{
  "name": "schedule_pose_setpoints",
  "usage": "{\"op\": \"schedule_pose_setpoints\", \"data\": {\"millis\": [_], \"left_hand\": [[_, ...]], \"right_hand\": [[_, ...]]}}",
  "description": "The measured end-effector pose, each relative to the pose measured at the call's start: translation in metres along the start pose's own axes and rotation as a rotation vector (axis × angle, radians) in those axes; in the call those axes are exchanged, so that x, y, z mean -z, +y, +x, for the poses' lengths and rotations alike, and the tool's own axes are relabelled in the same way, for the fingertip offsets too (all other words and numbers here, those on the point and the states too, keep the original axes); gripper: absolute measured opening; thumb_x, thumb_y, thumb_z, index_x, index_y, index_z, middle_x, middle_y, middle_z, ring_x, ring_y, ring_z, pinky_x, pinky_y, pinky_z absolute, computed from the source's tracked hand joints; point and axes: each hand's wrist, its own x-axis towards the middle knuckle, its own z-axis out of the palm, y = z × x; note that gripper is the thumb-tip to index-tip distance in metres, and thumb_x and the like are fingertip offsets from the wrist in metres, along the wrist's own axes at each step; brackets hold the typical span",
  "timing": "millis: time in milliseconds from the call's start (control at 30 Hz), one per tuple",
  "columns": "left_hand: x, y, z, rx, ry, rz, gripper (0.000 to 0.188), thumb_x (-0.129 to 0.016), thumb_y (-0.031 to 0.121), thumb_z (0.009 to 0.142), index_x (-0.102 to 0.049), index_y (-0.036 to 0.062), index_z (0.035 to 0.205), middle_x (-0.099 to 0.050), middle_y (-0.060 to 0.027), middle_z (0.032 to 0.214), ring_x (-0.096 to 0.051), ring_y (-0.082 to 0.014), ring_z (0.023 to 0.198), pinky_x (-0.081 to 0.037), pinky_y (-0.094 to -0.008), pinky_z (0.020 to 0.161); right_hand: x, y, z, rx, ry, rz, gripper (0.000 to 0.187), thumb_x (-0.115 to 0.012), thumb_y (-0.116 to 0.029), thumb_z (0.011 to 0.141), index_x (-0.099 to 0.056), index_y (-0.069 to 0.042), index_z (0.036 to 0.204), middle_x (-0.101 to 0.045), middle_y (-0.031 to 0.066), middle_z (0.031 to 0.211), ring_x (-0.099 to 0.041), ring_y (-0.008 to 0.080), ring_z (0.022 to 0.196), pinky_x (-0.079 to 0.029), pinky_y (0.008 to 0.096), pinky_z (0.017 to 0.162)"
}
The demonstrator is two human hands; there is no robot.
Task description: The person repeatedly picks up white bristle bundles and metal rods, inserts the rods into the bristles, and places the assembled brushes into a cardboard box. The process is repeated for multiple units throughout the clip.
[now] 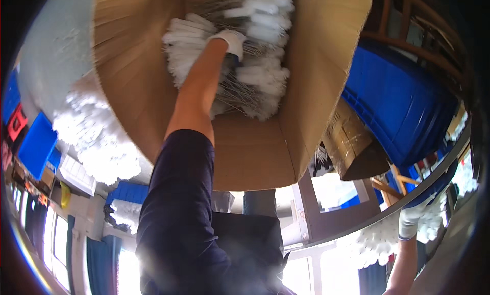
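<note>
My left arm, in a dark sleeve, reaches down into a deep cardboard box [255, 152]. The box holds bundles of white brushes [260, 85] with bristle heads and thin wire stems. My left hand [228, 42], in a white glove with a dark blue part on its underside, is down among the bundles, touching them. Its fingers are hidden, so I cannot see whether it grips any. Far to the lower right, my right hand [410, 221], in a similar white glove, is raised by a curved grey rail and a white bristly pile [375, 244]. Its fingers are unclear.
A large blue plastic bin [398, 101] and a smaller cardboard box [352, 142] stand right of the box. More white bristly pieces [97, 131] are heaped to the left. Beyond them are a blue crate [38, 144] and a red stool [17, 121]. Wooden frames [408, 19] stand at upper right.
</note>
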Motion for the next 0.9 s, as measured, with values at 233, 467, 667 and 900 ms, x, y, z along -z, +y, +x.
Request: {"op": "schedule_pose_setpoints", "data": {"millis": [233,467,667,900], "left_hand": [[-0.039,0.022,-0.070,0.036,0.605,0.284,0.090,-0.073,0.050,0.084,-0.037,0.0100,0.156,-0.040,-0.0252,0.155,-0.033,-0.0453,0.145,-0.024,-0.0645,0.119],[-0.050,0.013,-0.067,0.076,0.598,0.149,0.088,-0.062,0.060,0.091,-0.033,0.0121,0.158,-0.031,-0.0253,0.161,-0.025,-0.0475,0.149,-0.015,-0.0655,0.121],[-0.054,-0.012,-0.011,0.129,0.582,0.250,0.086,-0.057,0.061,0.094,-0.030,0.0122,0.159,-0.031,-0.0247,0.162,-0.025,-0.0438,0.151,-0.013,-0.0645,0.122],[-0.038,0.017,-0.034,0.185,0.487,0.374,0.087,-0.053,0.063,0.095,-0.025,0.0138,0.162,-0.030,-0.0216,0.163,-0.025,-0.0440,0.151,-0.016,-0.0642,0.121]], "right_hand": [[0.003,-0.031,0.033,-0.076,0.162,0.045,0.074,-0.046,-0.058,0.102,-0.041,-0.003,0.152,-0.042,0.0278,0.154,-0.046,0.0472,0.139,-0.043,0.0621,0.111],[0.007,-0.022,0.024,-0.165,0.109,0.101,0.063,-0.039,-0.040,0.108,-0.037,0.005,0.152,-0.045,0.0288,0.150,-0.052,0.0462,0.133,-0.047,0.0559,0.109],[0.019,0.018,-0.031,0.006,-0.157,0.024,0.051,-0.050,-0.030,0.106,-0.049,0.007,0.141,-0.054,0.0303,0.141,-0.058,0.0487,0.127,-0.050,0.0590,0.105],[-0.006,-0.009,-0.023,-0.205,0.124,0.051,0.062,-0.048,-0.036,0.107,-0.029,-0.004,0.157,-0.041,0.0309,0.152,-0.046,0.0506,0.137,-0.040,0.0617,0.112]]}}
